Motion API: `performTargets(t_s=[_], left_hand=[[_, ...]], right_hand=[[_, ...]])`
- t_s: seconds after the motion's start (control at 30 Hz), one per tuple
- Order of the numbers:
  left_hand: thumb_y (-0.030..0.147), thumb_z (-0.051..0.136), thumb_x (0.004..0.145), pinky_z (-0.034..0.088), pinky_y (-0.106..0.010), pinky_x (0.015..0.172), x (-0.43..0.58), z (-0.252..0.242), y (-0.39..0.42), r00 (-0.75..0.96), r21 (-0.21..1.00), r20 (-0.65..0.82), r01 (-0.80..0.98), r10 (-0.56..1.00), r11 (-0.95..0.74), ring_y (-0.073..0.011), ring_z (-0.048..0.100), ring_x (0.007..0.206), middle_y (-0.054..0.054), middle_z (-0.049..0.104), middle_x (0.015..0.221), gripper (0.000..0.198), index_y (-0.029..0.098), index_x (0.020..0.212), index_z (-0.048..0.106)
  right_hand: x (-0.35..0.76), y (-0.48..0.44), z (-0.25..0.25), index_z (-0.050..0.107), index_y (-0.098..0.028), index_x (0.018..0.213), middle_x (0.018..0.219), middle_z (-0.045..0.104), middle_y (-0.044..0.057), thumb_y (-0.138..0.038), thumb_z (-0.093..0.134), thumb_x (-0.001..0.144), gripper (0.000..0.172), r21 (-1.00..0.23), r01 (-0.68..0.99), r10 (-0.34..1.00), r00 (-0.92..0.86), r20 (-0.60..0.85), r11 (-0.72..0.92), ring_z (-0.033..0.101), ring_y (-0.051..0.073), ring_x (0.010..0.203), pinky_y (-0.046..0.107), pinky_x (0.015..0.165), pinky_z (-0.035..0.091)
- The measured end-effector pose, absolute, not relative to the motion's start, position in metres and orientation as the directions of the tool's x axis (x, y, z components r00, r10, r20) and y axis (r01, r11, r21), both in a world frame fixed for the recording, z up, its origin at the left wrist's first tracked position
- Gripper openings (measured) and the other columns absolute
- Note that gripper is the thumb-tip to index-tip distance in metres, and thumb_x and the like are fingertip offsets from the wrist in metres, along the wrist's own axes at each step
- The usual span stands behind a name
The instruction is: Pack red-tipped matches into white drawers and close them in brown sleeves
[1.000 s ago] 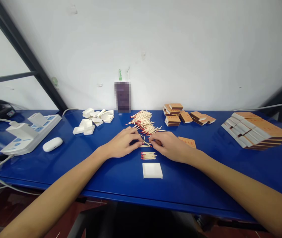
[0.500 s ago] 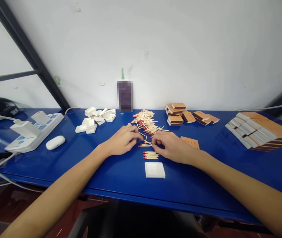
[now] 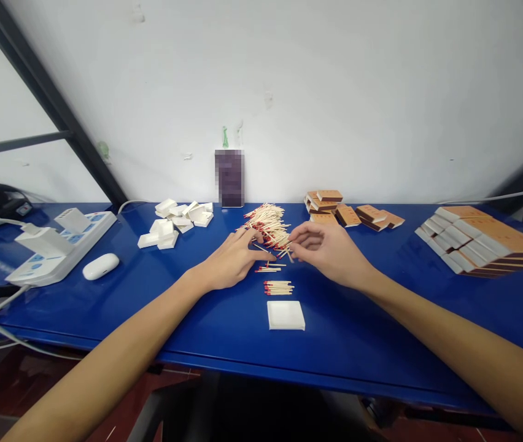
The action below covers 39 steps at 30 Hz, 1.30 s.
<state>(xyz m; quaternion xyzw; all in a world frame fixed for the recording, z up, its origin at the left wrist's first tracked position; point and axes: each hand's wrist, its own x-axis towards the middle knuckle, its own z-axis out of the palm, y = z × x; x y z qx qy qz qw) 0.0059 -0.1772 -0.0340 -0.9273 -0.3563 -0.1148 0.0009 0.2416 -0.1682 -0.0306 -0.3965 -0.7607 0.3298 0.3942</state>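
A heap of red-tipped matchsticks (image 3: 266, 220) lies on the blue table between my hands. My left hand (image 3: 231, 258) rests at its left edge, thumb and fingers apart, with loose matchsticks beside the fingertips. At the heap's right edge my right hand (image 3: 328, 253) pinches a matchstick (image 3: 290, 253), partly blurred, between thumb and fingers. A few matchsticks (image 3: 271, 269) lie loosely in front of the heap. Closer to me is a neat row of several matchsticks (image 3: 280, 288), heads to the left. Nearest stands a white matchbox tray (image 3: 286, 315).
White matchbox trays (image 3: 162, 230) are piled at back left, orange matchbox sleeves (image 3: 326, 202) at back right. Stacked matchboxes (image 3: 482, 239) stand far right. On the left are a power strip (image 3: 77, 242), a white earphone case (image 3: 100, 266) and cables. A dark blurred rectangle (image 3: 230, 178) leans against the wall.
My right hand has moved up and away from the loose matchsticks to the heap's edge. My left thumb and fingers have spread further apart.
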Motion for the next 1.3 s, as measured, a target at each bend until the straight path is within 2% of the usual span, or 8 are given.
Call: performTargets(t_s=[0.17, 0.27, 0.37, 0.47, 0.7, 0.9, 1.1, 1.3], left_hand=[[0.016, 0.043, 0.097, 0.037, -0.04, 0.091, 0.009, -0.031, -0.175, 0.756, -0.05, 0.224, 0.639, 0.615, -0.767, -0.0264, 0.045, 0.11, -0.01, 0.049, 0.117, 0.035, 0.029, 0.116, 0.069], [0.022, 0.045, 0.098, 0.037, -0.039, 0.088, 0.009, -0.029, -0.175, 0.763, -0.084, 0.245, 0.632, 0.599, -0.77, -0.0258, 0.046, 0.107, -0.01, 0.051, 0.115, 0.029, 0.026, 0.11, 0.072], [0.026, 0.047, 0.099, 0.037, -0.038, 0.085, 0.007, -0.029, -0.174, 0.764, -0.109, 0.266, 0.629, 0.587, -0.77, -0.0253, 0.047, 0.105, -0.01, 0.052, 0.114, 0.026, 0.025, 0.106, 0.072], [0.028, 0.046, 0.1, 0.038, -0.037, 0.085, 0.005, -0.031, -0.174, 0.756, -0.091, 0.297, 0.631, 0.584, -0.771, -0.0243, 0.047, 0.103, -0.009, 0.052, 0.114, 0.025, 0.024, 0.104, 0.07], [0.025, 0.043, 0.101, 0.039, -0.034, 0.086, 0.001, -0.03, -0.174, 0.683, 0.049, 0.392, 0.653, 0.616, -0.756, -0.0206, 0.048, 0.097, -0.008, 0.056, 0.107, 0.02, 0.017, 0.102, 0.061], [0.025, 0.044, 0.1, 0.04, -0.033, 0.082, -0.002, -0.031, -0.171, 0.632, 0.083, 0.4, 0.697, 0.664, -0.713, -0.0194, 0.052, 0.09, -0.005, 0.062, 0.095, 0.017, 0.017, 0.096, 0.058], [0.02, 0.043, 0.097, 0.042, -0.033, 0.081, 0.0, -0.029, -0.174, 0.606, 0.135, 0.404, 0.702, 0.685, -0.7, -0.0186, 0.056, 0.086, -0.004, 0.064, 0.092, 0.018, 0.017, 0.101, 0.059], [0.013, 0.049, 0.085, 0.042, -0.035, 0.085, -0.001, -0.024, -0.18, 0.714, 0.092, 0.25, 0.655, 0.654, -0.75, -0.0187, 0.056, 0.085, -0.004, 0.063, 0.088, 0.022, 0.017, 0.09, 0.07]], right_hand=[[0.243, -0.167, -0.031, 0.064, -0.018, 0.077, 0.068, 0.066, 0.001, -0.019, 0.058, 0.079, 0.006, -0.67, 0.485, 0.823, -0.404, 0.399, 0.562, 0.059, 0.013, 0.059, 0.027, 0.06, 0.049], [0.245, -0.168, -0.031, 0.065, -0.018, 0.079, 0.07, 0.065, 0.0, -0.017, 0.057, 0.078, 0.008, -0.486, 0.619, 0.787, -0.475, 0.394, 0.617, 0.057, 0.013, 0.062, 0.026, 0.06, 0.044], [0.247, -0.169, -0.031, 0.064, -0.018, 0.081, 0.083, 0.065, 0.004, -0.018, 0.057, 0.08, 0.007, -0.26, 0.746, 0.781, -0.521, 0.344, 0.613, 0.058, 0.016, 0.073, 0.027, 0.063, 0.039], [0.249, -0.169, -0.032, 0.063, -0.019, 0.083, 0.089, 0.063, 0.005, -0.022, 0.055, 0.085, 0.009, -0.159, 0.828, 0.834, -0.495, 0.244, 0.538, 0.058, 0.018, 0.077, 0.028, 0.061, 0.035], [0.253, -0.167, -0.035, 0.056, -0.02, 0.083, 0.09, 0.061, 0.005, -0.017, 0.046, 0.093, 0.014, -0.134, 0.777, 0.787, -0.596, 0.156, 0.615, 0.056, 0.017, 0.076, 0.028, 0.063, 0.036], [0.245, -0.177, -0.032, 0.058, -0.018, 0.089, 0.09, 0.062, 0.005, -0.02, 0.044, 0.095, 0.015, -0.061, 0.694, 0.677, -0.674, 0.297, 0.718, 0.057, 0.017, 0.075, 0.029, 0.064, 0.038], [0.233, -0.176, -0.044, 0.062, -0.019, 0.09, 0.094, 0.065, 0.005, -0.02, 0.047, 0.095, 0.016, -0.172, 0.635, 0.651, -0.681, 0.336, 0.753, 0.06, 0.018, 0.084, 0.03, 0.073, 0.043], [0.236, -0.173, -0.052, 0.064, -0.02, 0.091, 0.095, 0.065, 0.004, -0.024, 0.051, 0.095, 0.014, -0.301, 0.587, 0.659, -0.671, 0.339, 0.752, 0.06, 0.018, 0.088, 0.031, 0.078, 0.045]])
